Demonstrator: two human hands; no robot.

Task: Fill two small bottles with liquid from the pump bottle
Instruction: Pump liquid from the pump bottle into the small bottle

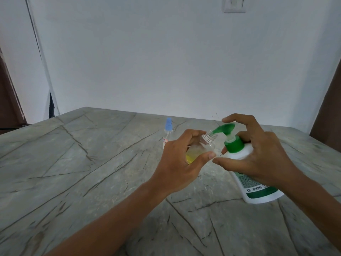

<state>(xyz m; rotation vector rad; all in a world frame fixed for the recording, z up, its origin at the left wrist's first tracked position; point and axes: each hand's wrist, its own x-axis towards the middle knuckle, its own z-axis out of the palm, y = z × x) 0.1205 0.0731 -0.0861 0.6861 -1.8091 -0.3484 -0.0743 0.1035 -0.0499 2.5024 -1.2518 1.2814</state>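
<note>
Left hand (177, 163): you are gripping a small clear bottle (201, 146) at the centre of the frame, with fingers and thumb curled round its body.
Small clear bottle: it is tilting rightward, uncapped, with its threaded mouth meeting the tip of the green pump head (224, 128). Yellow liquid is pooling in its lower part.
Right hand (258, 154): you are clasping the pump bottle (239, 151) right of centre, with your forefinger arching over the pump head — touching or not, I cannot tell.
Pump bottle: white, green-collared, it is resting on the table (73, 163) and slanting toward upper left.
Second small bottle (168, 131): blue-capped, it is standing upright just behind your left hand.
Table: grey veined stone is filling the lower half.
</note>
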